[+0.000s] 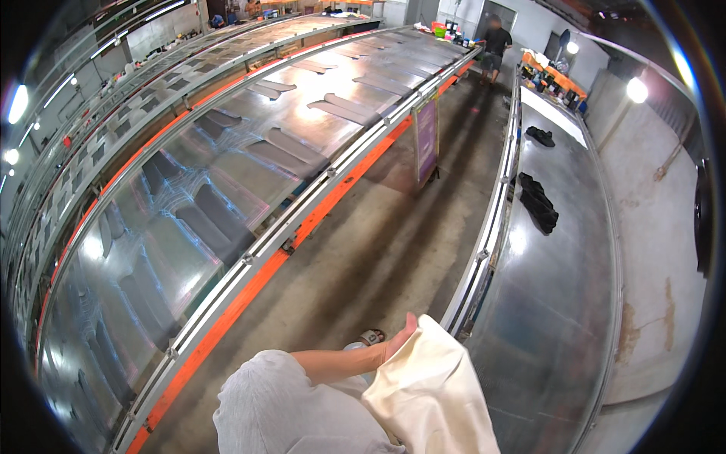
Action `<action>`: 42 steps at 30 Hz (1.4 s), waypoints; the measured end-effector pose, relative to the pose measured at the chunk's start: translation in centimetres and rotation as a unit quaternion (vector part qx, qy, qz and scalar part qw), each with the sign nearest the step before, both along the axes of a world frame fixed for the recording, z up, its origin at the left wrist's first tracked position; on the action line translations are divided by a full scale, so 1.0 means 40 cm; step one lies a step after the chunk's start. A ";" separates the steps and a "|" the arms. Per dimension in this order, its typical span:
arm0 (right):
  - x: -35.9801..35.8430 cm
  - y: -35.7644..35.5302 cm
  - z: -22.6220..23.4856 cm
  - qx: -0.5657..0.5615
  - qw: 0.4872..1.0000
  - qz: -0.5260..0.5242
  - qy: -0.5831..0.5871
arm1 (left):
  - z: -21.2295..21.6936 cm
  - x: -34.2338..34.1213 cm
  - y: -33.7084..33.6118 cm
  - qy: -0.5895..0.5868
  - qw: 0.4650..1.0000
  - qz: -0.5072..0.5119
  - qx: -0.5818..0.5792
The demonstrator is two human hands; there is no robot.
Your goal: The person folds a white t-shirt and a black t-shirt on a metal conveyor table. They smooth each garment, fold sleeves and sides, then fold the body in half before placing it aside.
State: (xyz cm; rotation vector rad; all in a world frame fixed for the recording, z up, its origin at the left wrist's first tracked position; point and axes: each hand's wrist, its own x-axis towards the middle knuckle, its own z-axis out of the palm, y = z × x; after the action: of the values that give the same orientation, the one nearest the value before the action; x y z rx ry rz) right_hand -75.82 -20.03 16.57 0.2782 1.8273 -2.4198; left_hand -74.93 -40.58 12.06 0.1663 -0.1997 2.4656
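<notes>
Our one visible hand [398, 342], which side we cannot tell, grips a cream cloth [431, 393] beside the long metal desk [560, 303]. A tall purple sign [426, 140] stands against the orange-edged left desk [249, 174].

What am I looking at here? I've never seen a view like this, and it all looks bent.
This is one picture from a fisheye camera on a person's head, looking down; that is why straight edges curve. There is no machine, just bare hands. One hand, which one I cannot tell, holds a cream cloth near the right table. That shiny table bears two dark garments. Across the concrete aisle runs a long table with grey pieces laid out in rows. Another person stands far off.
</notes>
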 end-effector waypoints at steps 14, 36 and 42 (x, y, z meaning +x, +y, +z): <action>-0.014 -0.224 -0.013 -0.031 0.991 0.127 -0.031 | 0.061 0.008 -0.254 0.084 0.932 0.111 -0.333; 0.025 -0.152 -0.017 -0.029 0.997 0.056 -0.054 | 0.243 -0.021 -0.250 0.090 0.833 0.159 -0.522; 0.007 -0.035 -0.004 -0.008 0.999 -0.038 -0.037 | 0.238 -0.045 -0.344 0.110 0.908 0.301 -0.268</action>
State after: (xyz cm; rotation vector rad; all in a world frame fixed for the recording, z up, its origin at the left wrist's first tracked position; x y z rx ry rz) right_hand -75.53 -21.44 16.40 0.4381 1.7968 -2.4371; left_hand -76.74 -54.34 21.59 0.2968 0.7297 2.9637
